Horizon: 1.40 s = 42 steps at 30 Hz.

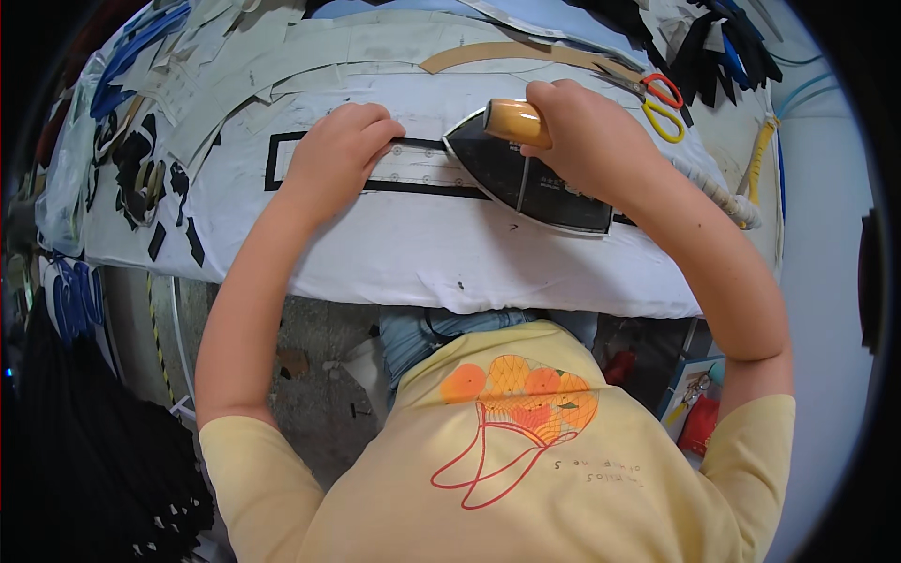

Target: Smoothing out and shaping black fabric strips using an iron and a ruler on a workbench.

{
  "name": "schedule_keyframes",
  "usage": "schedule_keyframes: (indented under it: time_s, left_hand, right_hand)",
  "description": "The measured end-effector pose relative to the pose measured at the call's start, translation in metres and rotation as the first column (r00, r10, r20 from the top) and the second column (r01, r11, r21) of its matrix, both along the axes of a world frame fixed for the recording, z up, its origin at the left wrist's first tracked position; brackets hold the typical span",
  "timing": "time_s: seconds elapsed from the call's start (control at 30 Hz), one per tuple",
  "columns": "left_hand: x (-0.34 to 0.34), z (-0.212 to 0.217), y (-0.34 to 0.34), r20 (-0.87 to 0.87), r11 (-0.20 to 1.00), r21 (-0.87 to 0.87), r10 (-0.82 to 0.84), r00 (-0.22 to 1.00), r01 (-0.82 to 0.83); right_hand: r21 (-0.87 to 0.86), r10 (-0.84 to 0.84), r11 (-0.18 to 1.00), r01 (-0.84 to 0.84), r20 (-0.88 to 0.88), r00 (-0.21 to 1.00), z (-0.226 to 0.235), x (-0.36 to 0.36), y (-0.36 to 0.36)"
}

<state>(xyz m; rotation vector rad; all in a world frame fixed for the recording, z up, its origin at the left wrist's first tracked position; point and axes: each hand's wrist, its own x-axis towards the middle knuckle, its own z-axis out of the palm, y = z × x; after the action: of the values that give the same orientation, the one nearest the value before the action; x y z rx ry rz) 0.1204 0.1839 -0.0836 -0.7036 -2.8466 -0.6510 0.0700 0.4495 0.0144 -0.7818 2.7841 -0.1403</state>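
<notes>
On a white-cloth-covered table lies a long pale template with small marked circles, framed by black fabric. My left hand rests over the template, its fingers bent together at the far black edge; the thumb is hidden. A dark flatiron with a rounded wooden handle stands on the right part of the template and fabric, covering them there. Wrapped around that handle is my right hand. The iron's pointed end faces my left hand, a short distance from its fingertips.
Pale pattern pieces and a curved brown strip lie at the back. Scissors with red and yellow handles sit at the right, near a wrapped iron cord. Black scraps lie at the left. Dark cloth hangs lower left.
</notes>
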Motion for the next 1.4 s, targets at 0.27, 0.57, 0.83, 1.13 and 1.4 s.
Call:
schedule_keyframes:
  time_s: [0.27,0.57,0.83,1.13,1.4]
  left_hand:
    - [-0.022,0.002,-0.001,0.054,0.999,-0.016,-0.042,0.998,0.042]
    - [-0.033,0.024,-0.054,0.273,0.971,-0.235,0.104,0.956,-0.038]
    - [-0.020,0.034,-0.124,0.345,0.915,-0.362,0.308,0.887,-0.177]
    - [-0.007,0.009,0.001,-0.112,0.996,0.010,-0.085,0.990,0.086]
    - [0.010,-0.006,0.003,-0.090,0.998,-0.026,-0.058,0.994,0.056]
  right_hand:
    - [0.048,-0.009,0.999,0.008,0.025,1.000,0.001,-0.002,-0.003]
    - [-0.003,0.005,1.000,-0.005,-0.019,1.000,0.001,0.001,-0.002]
    - [-0.003,-0.001,1.000,0.001,-0.029,1.000,0.003,0.002,-0.002]
    - [-0.023,0.003,1.000,-0.004,-0.020,1.000,-0.001,0.001,0.001]
    - [0.007,0.000,1.000,0.000,-0.007,1.000,0.001,-0.001,-0.001]
